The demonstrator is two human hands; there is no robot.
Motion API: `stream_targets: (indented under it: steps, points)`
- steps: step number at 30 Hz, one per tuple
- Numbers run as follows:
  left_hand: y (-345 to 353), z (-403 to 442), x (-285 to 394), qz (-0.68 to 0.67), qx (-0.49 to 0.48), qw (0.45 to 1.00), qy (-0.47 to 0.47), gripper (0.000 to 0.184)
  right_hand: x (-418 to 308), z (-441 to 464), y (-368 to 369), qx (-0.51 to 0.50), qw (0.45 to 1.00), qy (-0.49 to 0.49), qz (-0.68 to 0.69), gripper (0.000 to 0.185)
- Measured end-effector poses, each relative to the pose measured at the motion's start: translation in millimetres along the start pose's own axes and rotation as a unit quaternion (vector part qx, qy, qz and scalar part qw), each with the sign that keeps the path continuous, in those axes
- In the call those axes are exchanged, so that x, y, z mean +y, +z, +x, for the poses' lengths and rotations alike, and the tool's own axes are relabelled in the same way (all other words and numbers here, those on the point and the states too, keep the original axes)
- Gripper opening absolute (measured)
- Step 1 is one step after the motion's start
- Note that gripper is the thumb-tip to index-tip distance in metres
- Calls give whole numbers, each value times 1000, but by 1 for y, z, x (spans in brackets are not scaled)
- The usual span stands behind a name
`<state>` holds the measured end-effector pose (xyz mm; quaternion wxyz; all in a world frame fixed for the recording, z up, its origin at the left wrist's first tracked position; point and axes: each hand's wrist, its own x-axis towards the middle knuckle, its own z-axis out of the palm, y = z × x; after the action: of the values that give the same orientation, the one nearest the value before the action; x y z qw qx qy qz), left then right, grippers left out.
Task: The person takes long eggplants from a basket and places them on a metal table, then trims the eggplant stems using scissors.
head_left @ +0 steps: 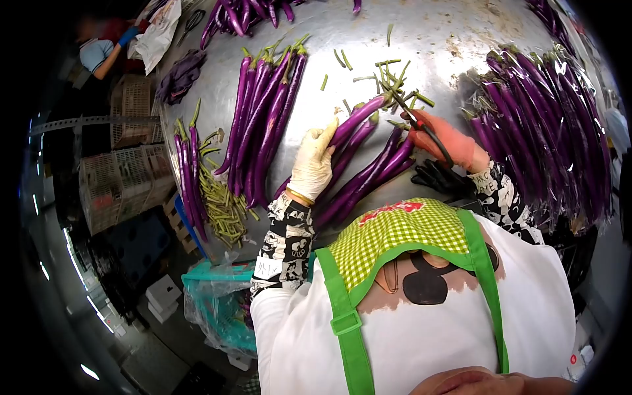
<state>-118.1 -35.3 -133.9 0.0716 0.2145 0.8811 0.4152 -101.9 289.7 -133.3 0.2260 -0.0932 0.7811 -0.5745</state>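
Note:
My left hand point(312, 164), in a pale rubber glove, is closed around a long purple eggplant point(359, 120), whose stem end points up and right. My right hand point(446, 139), in an orange-red glove, grips dark-bladed scissors point(404, 106); the blades are at the green stem of that eggplant. Loose eggplants point(368, 172) lie below and between my hands. Cut green stems point(388, 69) are scattered just beyond the scissors. To the left rests a row of trimmed-looking eggplants point(266, 122), some with short stems.
Bagged eggplants point(546, 131) lie at the right of the metal table point(342, 36). A heap of cut stems point(224, 204) sits near its left edge, beside a few eggplants. A black glove point(438, 178) is near my right wrist. Crates point(125, 181) and another person's blue-gloved hand point(128, 35) are at left.

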Motion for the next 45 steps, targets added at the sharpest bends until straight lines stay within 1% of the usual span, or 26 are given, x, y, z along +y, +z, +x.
stream_targets:
  steps: [2, 4, 5, 6, 8, 9, 12, 13, 14, 15, 16, 17, 18, 20, 23, 26, 28, 29, 30, 32, 33, 36, 37, 40, 44, 45]
  points:
    - [3, -2, -7, 6, -2, 1000, 15, 57, -3, 2, 1, -22, 997, 19, 71, 44]
    - [6, -4, -5, -37, -4, 999, 36, 55, 0, 3, 5, -44, 983, 59, 166, 44]
    - [7, -6, -10, -37, -19, 998, 49, 54, -3, 1, 3, -66, 965, 116, 227, 43]
    - [2, -6, -6, -58, -80, 995, -22, 51, -3, -3, 6, -65, 954, 118, 268, 42]
    - [-3, -5, -1, -125, -165, 971, -123, 52, -3, -13, 11, -61, 927, 125, 349, 42]
    - [1, -5, -4, -136, -167, 967, -138, 45, -5, -16, 15, -34, 928, 127, 348, 38]
    - [-3, 2, -19, 0, -128, 991, -44, 41, 16, -18, 12, -67, 959, 115, 250, 34]
    - [-9, 13, -19, 76, -2, 996, -38, 40, 18, -21, 12, -43, 978, 121, 167, 32]
    - [-23, 27, -29, 279, 79, 956, -30, 44, 20, -24, 13, -32, 976, 141, 164, 32]
    - [-42, 36, -31, 306, 119, 942, -73, 49, 21, -26, 12, -21, 973, 162, 160, 32]
    - [-50, 38, -47, 443, 193, 872, -79, 56, 21, -28, 12, -8, 971, 182, 156, 32]
    - [-57, 39, -61, 437, 213, 862, -146, 58, 22, -27, 12, -1, 974, 171, 150, 32]
    - [-63, 39, -76, 467, 211, 838, -184, 60, 23, -28, 13, 8, 976, 161, 144, 31]
    - [-71, 38, -102, 455, 144, 847, -235, 57, 25, -28, 13, 21, 979, 148, 140, 31]
    - [-80, 39, -95, 461, 114, 855, -210, 45, 29, -27, 15, 41, 979, 126, 155, 34]
    - [-77, 27, -89, 416, 188, 882, -117, 44, 38, -26, 20, 62, 978, 78, 183, 38]
    - [-71, 16, -70, 356, 224, 903, -88, 44, 36, -23, 24, 73, 974, 49, 208, 42]
    - [-70, 9, -64, 328, 225, 914, -79, 45, 28, -22, 15, 39, 990, 33, 134, 47]
    - [-68, 2, -56, 300, 227, 924, -70, 45, 26, -20, 15, 32, 988, 31, 145, 49]
    - [-64, -10, -38, 280, 218, 934, -38, 46, 23, -18, 14, 16, 985, 26, 170, 51]
    - [-61, -16, -28, 263, 211, 941, -42, 48, 20, -16, 15, 20, 984, 7, 179, 53]
    - [-52, -31, -9, 189, 178, 965, -23, 48, 7, -6, 5, -35, 985, 32, 168, 56]
    - [-49, -34, -5, 193, 179, 965, -14, 50, 18, -1, 7, -29, 983, -2, 179, 61]
    - [-41, -42, 6, 169, 163, 972, -13, 49, 14, 7, 0, -61, 981, 3, 185, 65]
    - [-35, -46, 12, 134, 130, 982, -15, 46, 19, 18, -3, -47, 980, -27, 190, 65]
    - [-34, -46, 11, 129, 124, 984, -9, 46, 17, 19, 0, -25, 984, -36, 172, 63]
